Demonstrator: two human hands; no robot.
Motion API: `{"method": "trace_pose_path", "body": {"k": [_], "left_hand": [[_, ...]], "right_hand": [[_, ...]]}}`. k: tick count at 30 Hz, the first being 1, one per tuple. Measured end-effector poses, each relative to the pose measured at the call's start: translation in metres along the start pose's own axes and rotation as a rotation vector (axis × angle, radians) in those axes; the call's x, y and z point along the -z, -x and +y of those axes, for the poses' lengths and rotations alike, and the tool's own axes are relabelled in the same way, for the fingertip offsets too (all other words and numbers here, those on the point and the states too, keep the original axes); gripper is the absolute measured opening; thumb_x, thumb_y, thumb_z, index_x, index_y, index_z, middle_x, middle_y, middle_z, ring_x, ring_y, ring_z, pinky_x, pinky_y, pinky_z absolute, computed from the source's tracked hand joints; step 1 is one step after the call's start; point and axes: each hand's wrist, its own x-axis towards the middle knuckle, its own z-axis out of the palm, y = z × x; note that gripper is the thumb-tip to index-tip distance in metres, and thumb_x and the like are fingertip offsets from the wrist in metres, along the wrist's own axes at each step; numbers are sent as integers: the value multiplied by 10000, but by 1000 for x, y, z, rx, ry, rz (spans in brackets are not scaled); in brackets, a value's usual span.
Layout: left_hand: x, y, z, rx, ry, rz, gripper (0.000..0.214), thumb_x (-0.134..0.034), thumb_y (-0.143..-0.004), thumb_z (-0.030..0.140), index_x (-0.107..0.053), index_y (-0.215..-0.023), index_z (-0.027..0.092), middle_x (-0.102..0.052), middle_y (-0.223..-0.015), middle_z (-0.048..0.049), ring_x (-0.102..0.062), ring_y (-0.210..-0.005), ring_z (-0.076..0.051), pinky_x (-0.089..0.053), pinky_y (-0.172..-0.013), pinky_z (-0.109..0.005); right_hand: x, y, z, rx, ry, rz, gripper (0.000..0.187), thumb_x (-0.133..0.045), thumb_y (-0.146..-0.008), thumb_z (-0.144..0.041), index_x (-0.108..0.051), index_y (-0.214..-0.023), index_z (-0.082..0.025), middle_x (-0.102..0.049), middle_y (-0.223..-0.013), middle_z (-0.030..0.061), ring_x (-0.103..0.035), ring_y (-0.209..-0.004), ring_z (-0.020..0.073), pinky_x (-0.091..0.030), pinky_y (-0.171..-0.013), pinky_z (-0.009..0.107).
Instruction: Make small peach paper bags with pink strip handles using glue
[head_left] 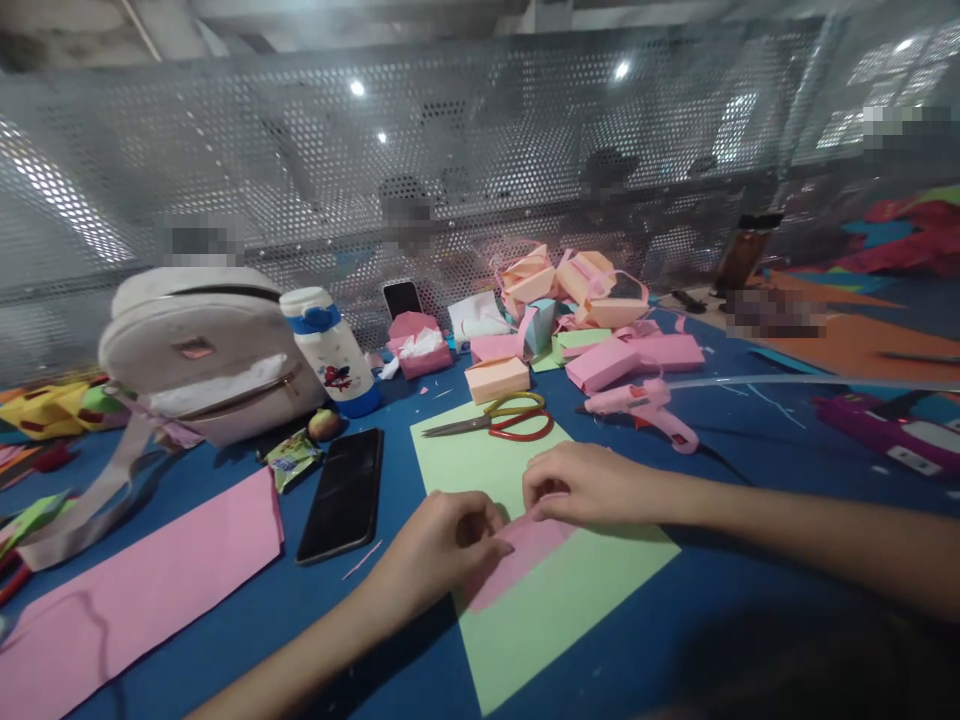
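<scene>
A small pink paper piece (517, 560) lies on a light green sheet (555, 610) on the blue table. My left hand (439, 550) is closed, its fingers pinching the near left end of the pink piece. My right hand (585, 485) is curled over the far edge of the same pink piece, fingertips pressed onto it. Scissors (502, 418) with red and yellow handles rest at the green sheet's far edge, just beyond my hands. A pink glue gun (645, 405) lies to the right of the scissors.
A black phone (343, 492) and a large pink sheet (135, 600) lie to the left. A white bag (202, 350), a bottle (334, 350) and folded paper boxes (570, 320) stand at the back before a perforated metal screen (480, 170). People sit behind the screen.
</scene>
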Motion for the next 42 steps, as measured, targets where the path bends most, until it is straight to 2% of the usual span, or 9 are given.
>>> {"method": "trace_pose_path", "body": {"k": [5, 8, 14, 17, 22, 30, 36, 39, 42], "left_hand": [[4, 15, -5, 11, -104, 58, 126, -613, -824, 242, -698, -751, 183, -662, -631, 16, -563, -599, -141, -351, -583, -229], [3, 19, -6, -9, -142, 110, 139, -610, -839, 225, -708, -744, 197, -667, -668, 11, -577, -631, -147, -359, -627, -244], [-2, 27, -12, -82, -276, 157, 217, -575, -919, 228, -780, -962, 285, -599, -698, 6, -563, -697, -155, -357, -677, -269], [-5, 30, -19, -246, -370, 169, 312, -526, -935, 150, -744, -1088, 311, -575, -735, 1, -550, -708, -150, -349, -653, -264], [-5, 30, -24, -561, -669, 242, 310, -444, -984, 140, -685, -1152, 239, -590, -785, -31, -487, -679, -173, -335, -627, -303], [2, 48, -36, -556, -785, 244, 406, -294, -1022, 196, -659, -1196, 242, -667, -1016, -82, -551, -824, -221, -401, -738, -376], [3, 56, -45, -554, -773, 247, 433, -261, -1028, 220, -648, -1219, 252, -683, -1050, -80, -578, -852, -231, -402, -750, -380], [7, 52, -39, -550, -695, 239, 396, -320, -980, 154, -670, -1133, 257, -674, -1001, -74, -580, -827, -224, -411, -731, -366], [12, 43, -25, -459, -547, 162, 316, -405, -928, 111, -667, -1038, 248, -654, -936, -49, -588, -788, -185, -431, -709, -319]], "right_hand": [[-5, 6, 8, 100, 84, 36, 134, -631, -879, -119, -731, -875, -207, -698, -870, 2, -631, -817, 155, -384, -663, 236], [-10, 10, 10, 178, 200, 61, 154, -605, -941, -176, -747, -933, -234, -673, -839, 8, -621, -831, 163, -382, -680, 257], [-18, 15, 20, 278, 262, 129, 261, -540, -984, -170, -768, -1029, -289, -671, -853, 19, -605, -808, 155, -385, -691, 277], [-24, 14, 27, 418, 315, 178, 287, -494, -1004, -161, -741, -1081, -287, -684, -926, 27, -590, -839, 155, -391, -715, 286], [-39, 12, 30, 600, 546, 321, 256, -470, -1006, -133, -664, -1153, -210, -686, -933, 49, -565, -809, 167, -400, -708, 317], [-33, 24, 25, 474, 611, 274, 236, -460, -1003, -162, -663, -1105, -225, -687, -918, 49, -585, -832, 204, -430, -734, 357], [-18, 34, 31, 409, 667, 287, 243, -450, -1001, -149, -686, -981, -204, -688, -903, 57, -584, -848, 212, -415, -737, 360], [-13, 36, 36, 362, 636, 268, 235, -471, -982, -128, -687, -941, -212, -678, -902, 56, -575, -823, 202, -401, -715, 342], [-14, 34, 39, 358, 560, 281, 221, -487, -966, -114, -690, -981, -201, -670, -937, 63, -567, -833, 187, -381, -715, 321]]}}
